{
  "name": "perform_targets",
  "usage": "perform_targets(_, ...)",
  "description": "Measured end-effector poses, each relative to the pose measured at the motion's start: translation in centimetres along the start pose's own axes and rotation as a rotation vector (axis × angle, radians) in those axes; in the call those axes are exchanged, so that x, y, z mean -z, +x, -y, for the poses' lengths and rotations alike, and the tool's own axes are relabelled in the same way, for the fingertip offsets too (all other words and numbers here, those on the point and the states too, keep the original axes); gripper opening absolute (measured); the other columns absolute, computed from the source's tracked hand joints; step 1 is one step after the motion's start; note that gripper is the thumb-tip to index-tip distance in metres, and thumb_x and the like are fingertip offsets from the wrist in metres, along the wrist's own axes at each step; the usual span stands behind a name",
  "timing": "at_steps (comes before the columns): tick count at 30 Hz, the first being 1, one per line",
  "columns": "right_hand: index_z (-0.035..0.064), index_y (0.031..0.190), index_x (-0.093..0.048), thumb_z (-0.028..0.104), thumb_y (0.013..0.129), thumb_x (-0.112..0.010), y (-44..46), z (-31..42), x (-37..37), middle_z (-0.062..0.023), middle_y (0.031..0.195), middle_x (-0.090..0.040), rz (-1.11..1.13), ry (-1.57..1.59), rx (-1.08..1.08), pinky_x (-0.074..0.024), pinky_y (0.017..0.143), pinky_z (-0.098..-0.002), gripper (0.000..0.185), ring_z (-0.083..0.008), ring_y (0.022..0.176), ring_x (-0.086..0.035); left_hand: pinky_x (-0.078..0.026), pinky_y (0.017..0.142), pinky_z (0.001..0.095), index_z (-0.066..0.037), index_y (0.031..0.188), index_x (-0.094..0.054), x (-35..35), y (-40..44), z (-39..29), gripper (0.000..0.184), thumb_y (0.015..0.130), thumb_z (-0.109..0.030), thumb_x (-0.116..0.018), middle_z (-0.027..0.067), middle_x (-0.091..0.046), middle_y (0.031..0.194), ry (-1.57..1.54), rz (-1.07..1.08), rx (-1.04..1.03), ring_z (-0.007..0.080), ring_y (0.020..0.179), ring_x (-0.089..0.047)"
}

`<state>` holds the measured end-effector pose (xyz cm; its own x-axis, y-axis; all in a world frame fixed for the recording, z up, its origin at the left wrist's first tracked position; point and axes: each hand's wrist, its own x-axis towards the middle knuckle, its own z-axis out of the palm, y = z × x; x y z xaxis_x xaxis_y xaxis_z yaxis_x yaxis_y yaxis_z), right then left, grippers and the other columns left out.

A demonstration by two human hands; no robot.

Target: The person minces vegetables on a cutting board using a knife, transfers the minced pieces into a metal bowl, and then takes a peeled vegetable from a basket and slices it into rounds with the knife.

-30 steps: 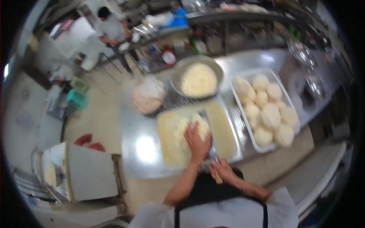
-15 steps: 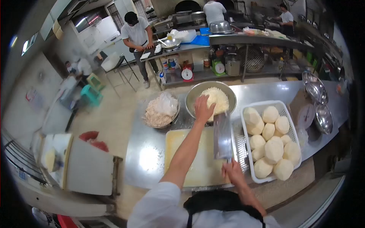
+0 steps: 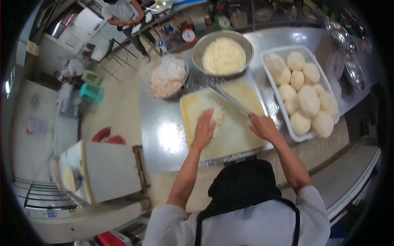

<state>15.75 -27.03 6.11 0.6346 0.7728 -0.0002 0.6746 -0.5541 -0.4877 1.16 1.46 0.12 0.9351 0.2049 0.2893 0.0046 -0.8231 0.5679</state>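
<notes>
On the pale cutting board (image 3: pixel 242 141), my left hand (image 3: pixel 204 130) lies against a small heap of white shreds (image 3: pixel 218 115), fingers stretched along its left side. My right hand (image 3: pixel 264 128) grips the handle of a cleaver (image 3: pixel 230 99). Its blade slants up and left over the board, seen nearly edge-on. Just beyond the board stands a metal bowl (image 3: pixel 197 55) with a mound of pale shreds (image 3: pixel 224 56) in it. To the right, a white plastic basket (image 3: pixel 283 117) holds several peeled, round, pale root vegetables (image 3: pixel 308 100).
Left of the bowl is another container of pinkish-white food (image 3: pixel 166 80) with a plastic bag on top. Metal bowls (image 3: pixel 353 71) lie at the table's right end. A co-worker (image 3: pixel 125 18) stands at a far counter with scales (image 3: pixel 189 36) beneath. A teal stool (image 3: pixel 91 93) is on the floor.
My left hand has moved from the bowl down to the board. The cleaver has swung from upright, broad side showing, to a leftward slant. My view has tilted downward.
</notes>
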Motion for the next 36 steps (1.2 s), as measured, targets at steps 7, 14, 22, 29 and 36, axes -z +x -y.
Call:
perform_targets(7,0.0065,0.120,-0.058,0.021,0.088,-0.067,-1.7,8.1,-5.1,-0.0228,0.080,-0.069,0.182,0.077,0.061,-0.0535,0.071,-0.0560,0.036,-0.0453,0.080,-0.068,-0.023,0.124,0.0516,0.003,0.149,-0.047,0.7,-5.7,3.9,0.050,0.111,-0.029,-0.037,0.0267,-0.047,0.153,-0.105,-0.404,0.350,0.0445,0.147,-0.036)
perform_targets(14,0.0082,0.113,-0.053,0.036,0.103,-0.062,-9.9,4.0,-1.5,-0.0048,0.070,-0.060,0.039,1.138,-0.639,-0.0484,0.048,-0.0300,0.031,-0.0162,0.053,-0.058,-0.022,0.123,0.0575,0.007,0.147,-0.045,-1.6,-1.0,-0.1,0.060,0.108,-0.038,-0.047,0.0290,-0.040,0.157,0.025,-0.007,0.061,0.0460,0.149,-0.032)
perform_targets(22,0.0102,0.106,-0.052,0.038,0.104,-0.064,-11.5,1.0,-7.3,-0.0009,0.068,-0.054,0.122,1.315,-0.759,-0.0450,0.044,-0.0256,0.030,-0.0106,0.052,-0.052,-0.018,0.125,0.0568,0.002,0.155,-0.035,0.4,-5.9,0.1,0.090,0.094,-0.056,-0.065,0.0283,-0.030,0.162,0.234,0.011,0.150,0.0472,0.152,-0.024)
perform_targets(29,0.0061,0.116,-0.053,0.035,0.106,-0.060,-6.9,12.3,-13.2,-0.0015,0.074,-0.054,0.262,1.443,-0.535,-0.0471,0.049,-0.0281,0.032,-0.0116,0.056,-0.054,-0.034,0.118,0.0509,0.005,0.150,-0.042,-3.5,-3.0,-4.5,0.072,0.094,-0.031,-0.072,0.0296,-0.043,0.152,-0.096,-0.364,0.346,0.0462,0.142,-0.039)
perform_targets(36,-0.0036,0.127,-0.047,0.031,0.107,-0.056,-6.0,12.3,-6.5,-0.0022,0.074,-0.054,0.203,1.477,-0.370,-0.0482,0.054,-0.0273,0.041,-0.0109,0.058,-0.055,-0.033,0.118,0.0509,0.006,0.148,-0.044,-1.2,1.6,-8.0,0.068,0.097,-0.030,-0.068,0.0300,-0.044,0.151,-0.208,-0.375,0.300,0.0455,0.141,-0.040)
